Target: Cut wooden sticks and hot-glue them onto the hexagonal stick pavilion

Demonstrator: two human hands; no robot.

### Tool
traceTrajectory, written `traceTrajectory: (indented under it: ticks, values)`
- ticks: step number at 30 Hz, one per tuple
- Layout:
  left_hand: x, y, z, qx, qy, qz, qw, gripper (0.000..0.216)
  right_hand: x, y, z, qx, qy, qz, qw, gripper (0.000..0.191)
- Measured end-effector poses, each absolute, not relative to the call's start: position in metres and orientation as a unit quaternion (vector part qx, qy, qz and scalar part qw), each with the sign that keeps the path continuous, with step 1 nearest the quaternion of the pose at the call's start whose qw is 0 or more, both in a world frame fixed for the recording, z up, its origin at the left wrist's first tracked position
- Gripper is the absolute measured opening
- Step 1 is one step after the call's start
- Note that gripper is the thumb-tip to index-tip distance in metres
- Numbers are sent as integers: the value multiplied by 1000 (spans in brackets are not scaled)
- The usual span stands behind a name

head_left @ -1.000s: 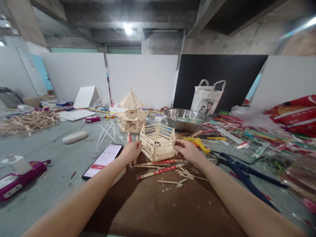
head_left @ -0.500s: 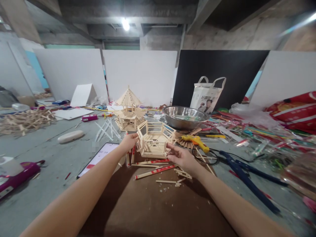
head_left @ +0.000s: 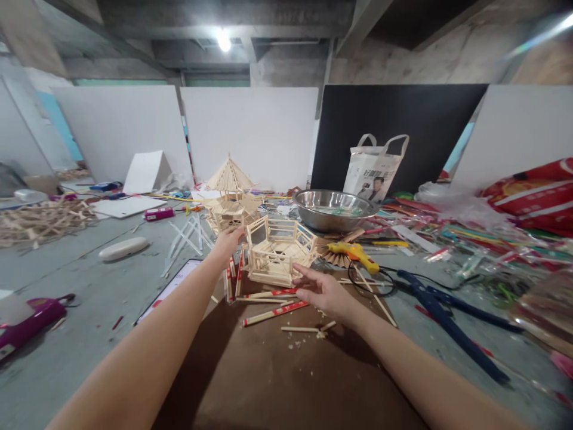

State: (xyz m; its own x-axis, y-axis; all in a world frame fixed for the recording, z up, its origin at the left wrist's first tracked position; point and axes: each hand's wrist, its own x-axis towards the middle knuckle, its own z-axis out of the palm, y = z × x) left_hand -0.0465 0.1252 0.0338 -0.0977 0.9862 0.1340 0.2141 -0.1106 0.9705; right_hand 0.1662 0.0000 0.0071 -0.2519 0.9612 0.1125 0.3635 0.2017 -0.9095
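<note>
A small railed frame of pale wooden sticks [head_left: 269, 276] is seen between the two hands, over the far part of a brown board [head_left: 277, 382]. It is built as a many-sided ring, with its open top directed upward and one railed side turned towards the person. Its longest span, as seen, is laid from left to right, across the line of sight; because the plan is nearly even all round, a true long axis cannot be told. Whether the base is fully rested on the board cannot be told either.

The frame's left side is met by the left hand [head_left: 230, 243], whose fingertips are partly hidden, so it cannot be told whether they are clamped on it. At the near right corner, the frame is reached by the extended forefinger of the right hand [head_left: 326, 294]; the thumb is held apart and lower, and the fingers are spread rather than closed.

Just in front of the frame, red-and-white wrapped sticks [head_left: 276, 313] are laid, slanting up to the right. A stick-built pavilion with a pointed roof [head_left: 230, 209] is placed behind, to the left. A phone [head_left: 166, 292] is partly covered by the left forearm. To the right, a yellow glue gun [head_left: 353, 254] is set near blue-handled cutters [head_left: 452, 325], and a metal bowl [head_left: 335, 222] is placed farther back.
</note>
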Motion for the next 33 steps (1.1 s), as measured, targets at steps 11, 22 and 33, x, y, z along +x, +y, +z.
traceTrajectory:
  ticks: [11,22,33]
  values:
    - [-45,134,39,569,532,501,376,47,173,44,109,-496,-805,9,324,21]
    - [-40,130,40,535,519,520,417,58,93,166,106,-449,-889,-65,65,30]
    - [-46,133,39,570,497,501,421,57,78,176,99,-444,-895,-27,23,17]
